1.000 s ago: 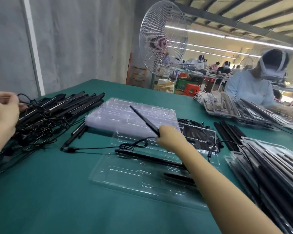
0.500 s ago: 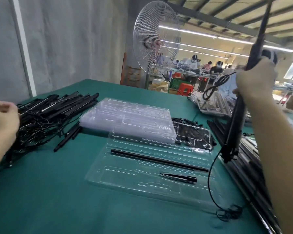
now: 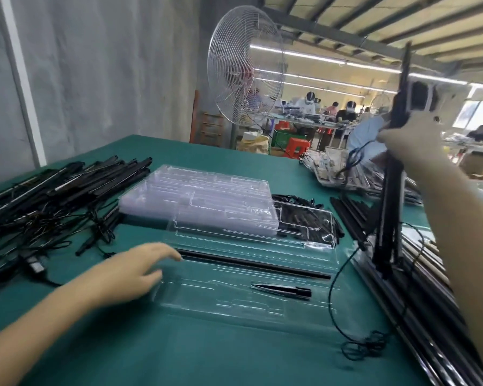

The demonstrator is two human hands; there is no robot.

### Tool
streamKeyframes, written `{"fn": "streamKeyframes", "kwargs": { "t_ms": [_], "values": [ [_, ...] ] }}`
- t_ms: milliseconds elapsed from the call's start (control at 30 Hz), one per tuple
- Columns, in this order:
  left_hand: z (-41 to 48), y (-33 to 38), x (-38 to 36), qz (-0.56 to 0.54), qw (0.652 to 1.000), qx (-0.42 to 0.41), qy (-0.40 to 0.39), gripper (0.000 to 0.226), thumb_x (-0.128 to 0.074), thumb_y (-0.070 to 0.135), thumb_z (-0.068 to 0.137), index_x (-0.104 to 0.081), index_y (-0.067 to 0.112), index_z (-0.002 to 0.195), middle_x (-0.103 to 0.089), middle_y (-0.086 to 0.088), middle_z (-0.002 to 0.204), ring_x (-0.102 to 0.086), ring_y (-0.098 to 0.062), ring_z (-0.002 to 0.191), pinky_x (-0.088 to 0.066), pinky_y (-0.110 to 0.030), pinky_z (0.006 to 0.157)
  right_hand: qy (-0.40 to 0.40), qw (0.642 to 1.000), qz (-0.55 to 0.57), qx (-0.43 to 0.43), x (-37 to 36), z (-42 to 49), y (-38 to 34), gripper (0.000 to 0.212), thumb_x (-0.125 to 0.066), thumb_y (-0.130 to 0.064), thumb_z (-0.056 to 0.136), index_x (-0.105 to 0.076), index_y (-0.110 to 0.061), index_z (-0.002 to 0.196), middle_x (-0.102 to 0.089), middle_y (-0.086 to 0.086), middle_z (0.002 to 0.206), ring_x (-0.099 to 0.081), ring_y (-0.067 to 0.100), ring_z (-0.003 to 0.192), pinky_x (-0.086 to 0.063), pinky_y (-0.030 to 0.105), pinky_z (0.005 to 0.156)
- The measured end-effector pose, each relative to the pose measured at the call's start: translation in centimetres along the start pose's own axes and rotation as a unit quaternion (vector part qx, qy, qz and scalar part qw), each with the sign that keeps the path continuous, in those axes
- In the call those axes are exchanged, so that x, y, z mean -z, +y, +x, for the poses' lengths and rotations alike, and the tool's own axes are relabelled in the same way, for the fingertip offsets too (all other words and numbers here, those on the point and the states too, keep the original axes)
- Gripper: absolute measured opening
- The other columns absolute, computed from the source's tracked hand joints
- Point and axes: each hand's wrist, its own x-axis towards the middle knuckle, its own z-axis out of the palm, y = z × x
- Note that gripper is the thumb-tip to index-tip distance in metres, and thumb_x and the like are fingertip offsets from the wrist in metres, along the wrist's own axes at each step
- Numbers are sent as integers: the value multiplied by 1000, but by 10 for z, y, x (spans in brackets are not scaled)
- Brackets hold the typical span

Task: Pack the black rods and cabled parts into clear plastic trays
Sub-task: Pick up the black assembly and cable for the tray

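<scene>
A clear plastic tray (image 3: 234,310) lies on the green table in front of me. In it lie a long black rod (image 3: 251,264) and a short tapered black part (image 3: 282,289). My left hand (image 3: 134,271) rests with relaxed fingers on the tray's left end. Up at the right, my right hand (image 3: 410,140) grips a long black rod (image 3: 393,174) held nearly upright. Its cable (image 3: 332,302) hangs down and ends in a coil on the table.
A tangled pile of cabled black rods (image 3: 53,199) covers the left of the table. A stack of clear trays (image 3: 201,201) sits behind the open tray. Filled trays and rods (image 3: 418,288) crowd the right edge. A standing fan (image 3: 246,82) and seated workers are beyond.
My left hand has come from the far left pile down onto the tray's left end. My right hand still holds the rod up, a little farther right.
</scene>
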Motion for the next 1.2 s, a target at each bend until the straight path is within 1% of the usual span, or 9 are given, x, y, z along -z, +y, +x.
{"fn": "streamKeyframes", "kwargs": {
  "t_ms": [100, 200, 300, 433, 533, 667, 800, 933, 1200],
  "values": [
    [-1, -1, -8, 35, 997, -9, -67, 33, -45, 40, 96, -38, 54, 126, -38, 34, 132, -34, 11, 123, -27, -19, 109, -30, 999, 2, -16, -5, -12, 10, 9, -50, 2, 90, -50, -4, 97, -49, 9, 78, -59, 16, 37, -51, 28, 39],
    [-6, -8, -6, 27, 994, -10, -107, 28, -50, 51, 91, -36, 62, 114, -35, 38, 127, -33, 13, 120, -28, -20, 107, 37, 998, 13, 58, -9, -18, 16, 15, -48, -7, 96, -52, -5, 110, -59, 15, 90, -67, 26, 62, -57, 38, 53],
    [-9, -11, 0, 25, 993, -3, -114, 23, -51, 56, 88, -42, 59, 109, -39, 34, 122, -35, 13, 116, -29, -20, 105, 145, 968, -3, 207, -15, -23, 8, 23, -47, -12, 97, -52, 2, 115, -63, 10, 99, -64, 7, 79, -54, 22, 71],
    [-7, 2, 9, 58, 992, 20, -113, 41, -36, 77, 77, -44, 54, 110, -47, 32, 118, -43, 11, 113, -31, -20, 103, 125, 945, 84, 291, -29, -40, -16, 8, -47, -8, 95, -53, -3, 97, -43, -13, 73, -48, -9, 56, -44, 12, 56],
    [5, 25, 15, 69, 997, 6, -13, 23, -40, 61, 88, -43, 51, 109, -47, 32, 113, -47, 7, 113, -31, -19, 101, -11, 948, 269, 170, -40, -61, -36, 14, -50, -9, 93, -45, -17, 83, -42, -6, 63, -40, 4, 48, -38, 21, 47],
    [27, 74, 32, -119, 988, -44, 83, 43, -36, 73, 75, -39, 52, 112, -44, 37, 112, -44, 20, 108, -40, -14, 94, -206, 858, 470, -15, -63, -88, -46, 11, -51, -14, 92, -48, -4, 96, -46, -3, 59, -43, 9, 48, -44, 21, 49],
    [50, 117, 45, -301, 948, -65, 84, 61, -29, 88, 68, -45, 50, 114, -55, 29, 118, -52, 15, 107, -45, -13, 90, -232, 795, 559, -46, -86, -114, -37, 29, -39, -29, 100, -55, -5, 101, -58, 3, 70, -59, 17, 67, -54, 30, 68],
    [64, 121, 50, -412, 908, -69, -17, 44, -45, 61, 84, -73, 27, 91, -74, 3, 88, -70, -12, 86, -50, -20, 77, -223, 732, 639, -80, -97, -124, -22, 31, -35, -33, 100, -59, -12, 99, -63, 4, 75, -63, 18, 72, -55, 29, 71],
    [62, 63, 57, -374, 913, -16, -160, 25, -65, 32, 85, -64, 9, 97, -69, -3, 85, -65, -17, 79, -52, -24, 68, -197, 836, 477, -186, -89, -122, 33, 25, -50, -29, 96, -68, -12, 94, -62, 2, 69, -59, 14, 60, -52, 26, 54]
  ]
}}
